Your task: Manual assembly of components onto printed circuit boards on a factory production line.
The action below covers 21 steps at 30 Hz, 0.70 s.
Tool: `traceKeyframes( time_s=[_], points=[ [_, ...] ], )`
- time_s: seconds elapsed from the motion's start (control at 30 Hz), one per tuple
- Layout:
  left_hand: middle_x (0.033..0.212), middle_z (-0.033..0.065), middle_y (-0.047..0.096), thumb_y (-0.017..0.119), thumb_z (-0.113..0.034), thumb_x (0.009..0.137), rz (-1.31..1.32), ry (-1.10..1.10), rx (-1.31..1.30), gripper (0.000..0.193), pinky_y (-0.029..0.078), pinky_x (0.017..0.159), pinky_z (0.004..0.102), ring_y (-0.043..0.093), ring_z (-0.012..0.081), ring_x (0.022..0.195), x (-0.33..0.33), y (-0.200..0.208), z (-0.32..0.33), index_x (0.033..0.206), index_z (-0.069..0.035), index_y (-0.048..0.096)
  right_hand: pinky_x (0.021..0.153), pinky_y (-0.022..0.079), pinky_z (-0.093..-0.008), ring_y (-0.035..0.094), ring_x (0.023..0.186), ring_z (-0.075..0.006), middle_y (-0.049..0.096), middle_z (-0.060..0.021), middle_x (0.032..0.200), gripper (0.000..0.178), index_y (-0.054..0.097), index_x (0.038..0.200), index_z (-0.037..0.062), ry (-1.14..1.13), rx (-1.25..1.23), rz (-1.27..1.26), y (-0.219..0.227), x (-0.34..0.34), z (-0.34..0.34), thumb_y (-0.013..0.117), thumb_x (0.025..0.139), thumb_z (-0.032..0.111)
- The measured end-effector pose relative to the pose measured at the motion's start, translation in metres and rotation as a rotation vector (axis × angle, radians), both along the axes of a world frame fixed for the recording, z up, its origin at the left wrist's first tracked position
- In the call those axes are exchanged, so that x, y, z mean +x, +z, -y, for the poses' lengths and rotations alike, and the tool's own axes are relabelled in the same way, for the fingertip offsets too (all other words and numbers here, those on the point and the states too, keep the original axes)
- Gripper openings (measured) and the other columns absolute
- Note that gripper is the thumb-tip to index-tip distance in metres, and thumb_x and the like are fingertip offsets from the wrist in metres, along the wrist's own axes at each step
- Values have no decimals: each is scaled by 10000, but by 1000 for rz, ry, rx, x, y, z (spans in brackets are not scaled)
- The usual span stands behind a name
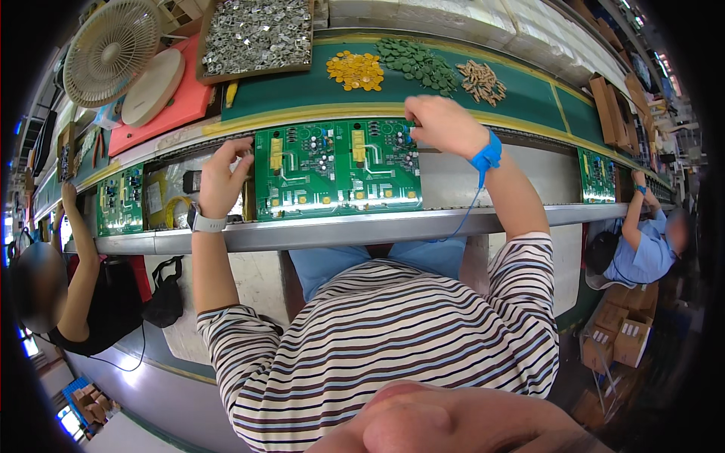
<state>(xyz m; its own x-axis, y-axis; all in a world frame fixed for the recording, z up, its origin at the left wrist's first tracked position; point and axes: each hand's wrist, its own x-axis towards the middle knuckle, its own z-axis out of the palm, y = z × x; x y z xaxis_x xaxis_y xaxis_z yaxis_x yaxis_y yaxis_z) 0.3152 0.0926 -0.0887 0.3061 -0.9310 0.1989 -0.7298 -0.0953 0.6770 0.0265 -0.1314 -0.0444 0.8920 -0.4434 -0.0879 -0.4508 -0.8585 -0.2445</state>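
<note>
A green circuit board panel with two matching halves lies on the conveyor line in front of me, carrying yellow parts, small dark cylinders and pads. My left hand, a pale watch band at its wrist, is beside the panel's left edge. Its fingers are curled together, and whatever is in them is too small to name. At the panel's far right corner is my right hand, wearing a blue wrist strap with a cord. Thumb and fingers are pinched close to the corner; anything between them is hidden.
Beyond the line lie piles of yellow discs, green discs and tan parts, plus a box of metal pieces. A fan stands far left. More boards sit along the rail; co-workers are on both sides.
</note>
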Motion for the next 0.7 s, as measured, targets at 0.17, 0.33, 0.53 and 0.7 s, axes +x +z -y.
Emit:
traceKeyframes(
  time_s=[0.17,0.33,0.53,0.7],
  points=[
    [859,141,587,608,-12,744,52,-64,-35,160,466,688,320,591,268,775,-3,1,-17,896,10,564,732,461,-401,566,845,-315,584,-113,856,128,558,886,57,206,-111,198,0,111,10,544,783,132],
    [836,141,586,607,-12,735,-15,-88,-7,154,471,683,344,591,278,772,-12,-5,-21,883,3,568,747,488,-404,582,865,-301,593,-122,865,163,612,908,89,244,-391,359,-42,215,40,502,793,119],
    [834,101,574,618,-48,719,173,-229,-9,127,464,674,373,563,293,786,-18,-13,-20,838,-36,575,774,492,-407,539,973,-281,550,-123,1010,193,650,926,90,109,-532,349,-61,257,35,516,792,125],
    [839,87,575,621,-60,714,234,-236,-4,125,466,675,371,561,283,800,-14,-16,-20,833,-51,582,761,497,-399,544,957,-290,560,-124,979,180,651,894,81,70,-511,363,-60,262,31,512,795,137]
  ],
)
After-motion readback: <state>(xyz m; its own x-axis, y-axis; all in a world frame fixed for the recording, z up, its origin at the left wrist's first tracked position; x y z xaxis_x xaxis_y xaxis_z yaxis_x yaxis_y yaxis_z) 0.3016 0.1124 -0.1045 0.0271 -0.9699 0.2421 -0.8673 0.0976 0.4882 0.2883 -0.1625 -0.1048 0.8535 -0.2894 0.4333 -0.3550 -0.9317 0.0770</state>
